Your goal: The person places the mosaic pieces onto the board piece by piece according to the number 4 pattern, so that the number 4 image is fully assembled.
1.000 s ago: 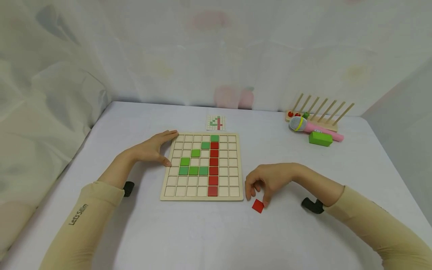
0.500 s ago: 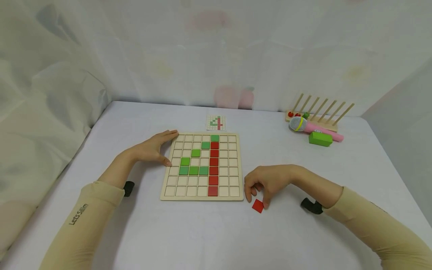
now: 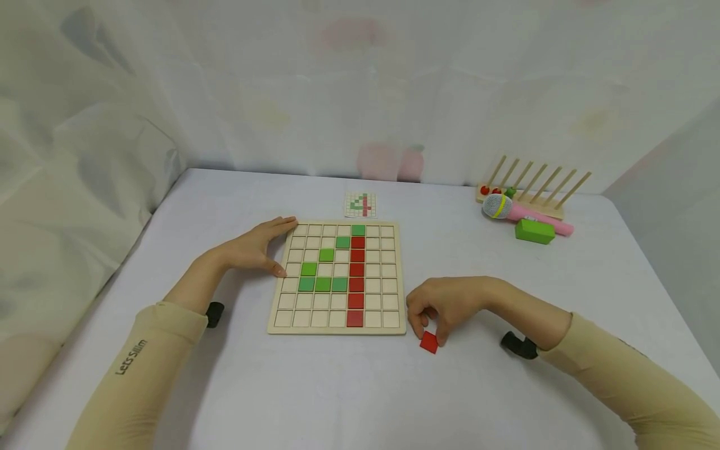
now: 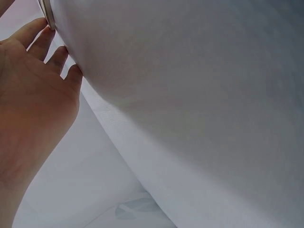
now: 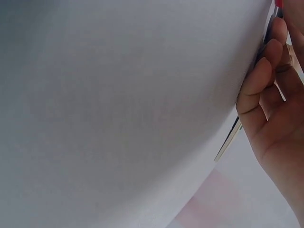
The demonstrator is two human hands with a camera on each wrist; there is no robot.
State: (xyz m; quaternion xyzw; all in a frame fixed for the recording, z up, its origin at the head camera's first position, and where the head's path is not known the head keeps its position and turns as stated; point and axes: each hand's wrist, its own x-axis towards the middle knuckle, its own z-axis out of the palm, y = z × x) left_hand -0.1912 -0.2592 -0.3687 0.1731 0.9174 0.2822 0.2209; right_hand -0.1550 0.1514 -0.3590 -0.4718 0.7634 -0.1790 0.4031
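A wooden grid board lies flat on the white table. A column of red tiles and several green tiles fill some of its cells. My left hand has its fingers spread along the board's left side, with thumb and fingertips touching the edge. In the left wrist view, straight fingertips meet that edge. Right of the board's lower corner, my right hand pinches a loose red tile between thumb and index finger. Only a sliver of red tile shows in the right wrist view, past curled fingers.
Behind the board lies a small pattern card printed with a red and green grid figure. At the back right are a pink toy microphone, a green block and a wooden peg rack. White cloth hangs behind the table.
My right hand has lowered slightly toward the front, and its index finger has closed in on the red tile, which has shifted a little. The left hand and board have stayed put.
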